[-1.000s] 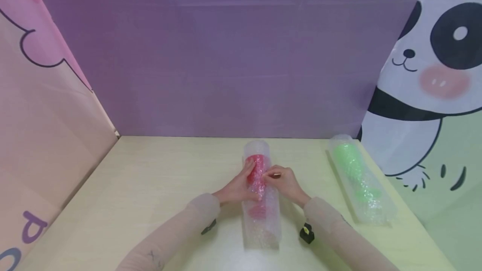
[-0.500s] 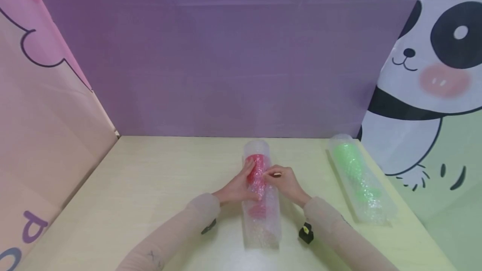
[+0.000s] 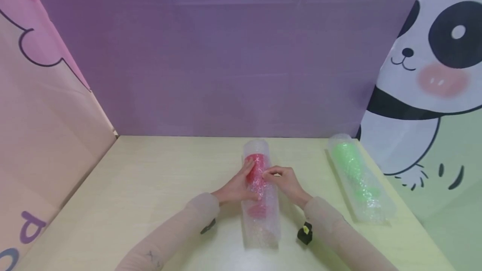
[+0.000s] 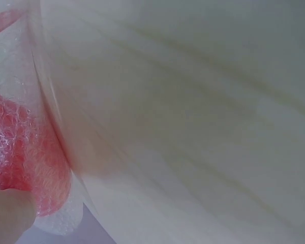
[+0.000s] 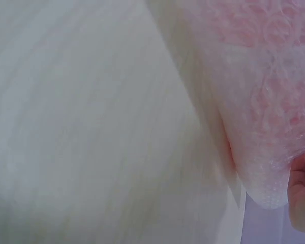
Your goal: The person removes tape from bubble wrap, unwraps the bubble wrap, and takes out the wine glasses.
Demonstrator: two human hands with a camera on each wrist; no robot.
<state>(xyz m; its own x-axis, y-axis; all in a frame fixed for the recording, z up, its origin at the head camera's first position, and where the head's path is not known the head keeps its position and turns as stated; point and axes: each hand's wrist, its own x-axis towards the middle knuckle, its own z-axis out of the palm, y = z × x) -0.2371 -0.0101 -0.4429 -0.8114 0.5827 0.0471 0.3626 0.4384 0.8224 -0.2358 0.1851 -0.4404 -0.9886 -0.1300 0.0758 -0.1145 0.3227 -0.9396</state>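
Observation:
A long roll of bubble wrap (image 3: 261, 233) lies lengthwise on the table, with a red object (image 3: 257, 167) showing through it; its kind is hidden by the wrap. My left hand (image 3: 237, 187) lies across the roll from the left, thumb and fingers spread apart and pressing on the wrap. From the right, my right hand (image 3: 286, 181) pinches the bubble wrap at the roll's right side between thumb and forefinger. One fingertip (image 4: 10, 211) of the left hand rests on the wrapped red part in the left wrist view. The right wrist view shows the right fingers (image 5: 301, 190) at the wrap's edge.
A second bubble-wrapped roll (image 3: 359, 179) with something green inside lies near the right edge of the pale wooden table (image 3: 169, 162). A purple wall (image 3: 226, 53) stands behind the table. Black devices, one of them this black box (image 3: 305, 233), show by the wrists.
Both hands keep their places on the roll, with hardly any visible motion. The whole head view has shifted very slightly.

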